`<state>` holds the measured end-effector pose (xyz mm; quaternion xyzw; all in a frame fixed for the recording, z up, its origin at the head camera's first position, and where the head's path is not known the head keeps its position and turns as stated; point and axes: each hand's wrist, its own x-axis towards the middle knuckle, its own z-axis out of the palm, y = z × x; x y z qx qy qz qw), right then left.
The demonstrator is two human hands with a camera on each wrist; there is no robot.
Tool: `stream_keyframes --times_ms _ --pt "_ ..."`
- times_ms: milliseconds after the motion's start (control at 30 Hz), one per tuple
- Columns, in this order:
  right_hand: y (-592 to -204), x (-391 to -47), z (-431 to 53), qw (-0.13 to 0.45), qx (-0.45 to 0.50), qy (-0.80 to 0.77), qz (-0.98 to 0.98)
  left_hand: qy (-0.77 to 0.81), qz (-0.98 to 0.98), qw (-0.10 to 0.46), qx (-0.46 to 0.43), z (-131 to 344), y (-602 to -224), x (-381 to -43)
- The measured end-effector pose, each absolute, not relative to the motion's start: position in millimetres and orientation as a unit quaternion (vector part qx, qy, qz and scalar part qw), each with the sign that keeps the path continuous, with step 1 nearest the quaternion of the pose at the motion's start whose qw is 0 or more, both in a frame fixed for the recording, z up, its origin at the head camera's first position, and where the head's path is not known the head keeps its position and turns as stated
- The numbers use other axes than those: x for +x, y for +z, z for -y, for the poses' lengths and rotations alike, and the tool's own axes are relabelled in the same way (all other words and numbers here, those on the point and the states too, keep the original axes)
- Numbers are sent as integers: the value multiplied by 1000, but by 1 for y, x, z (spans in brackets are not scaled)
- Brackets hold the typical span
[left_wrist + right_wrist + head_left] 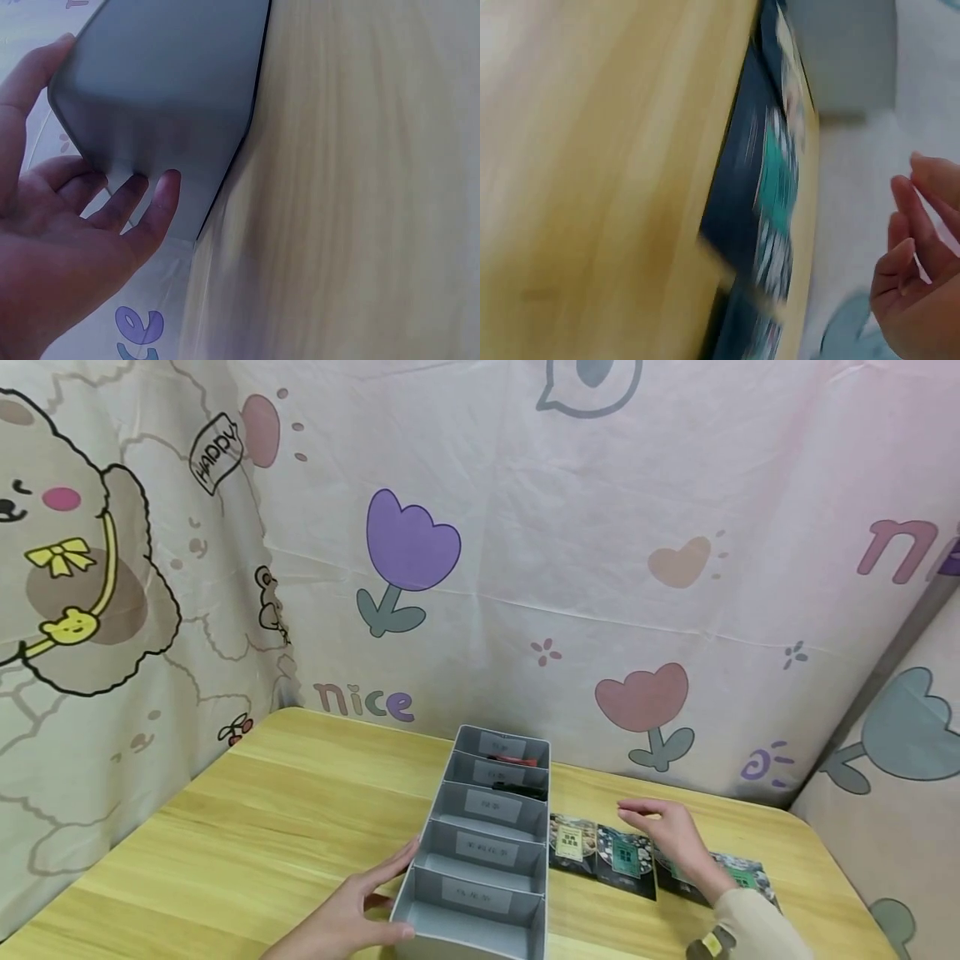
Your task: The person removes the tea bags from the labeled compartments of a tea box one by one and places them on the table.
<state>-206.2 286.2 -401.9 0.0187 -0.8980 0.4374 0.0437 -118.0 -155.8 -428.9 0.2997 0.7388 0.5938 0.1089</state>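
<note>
My five-compartment box (465,928) runs lengthwise six-to-twelve, left hand (348,912) spread-fingered against it. My right hand (678,837), fingertips together, partly hides packets (630,881) at three o'clock.

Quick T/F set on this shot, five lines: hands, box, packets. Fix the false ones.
1. The left hand touches the gray box. True.
2. The packets are stacked inside the box. False: they lie on the table, to the right of the box.
3. The right hand grips a packet. False: it holds nothing visible.
4. The black item is in the second-farthest compartment. True.
5. The red item is in the nearest compartment. False: it is in the farthest one.
</note>
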Motion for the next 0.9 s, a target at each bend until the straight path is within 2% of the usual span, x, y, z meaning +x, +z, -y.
stream_keyframes --times_ms 433,900 --pt "-381 -232 -217 49 145 434 888 599 -739 114 287 157 -427 -117" --pt "-380 -239 -199 38 191 402 895 600 -739 116 285 155 -425 -115"
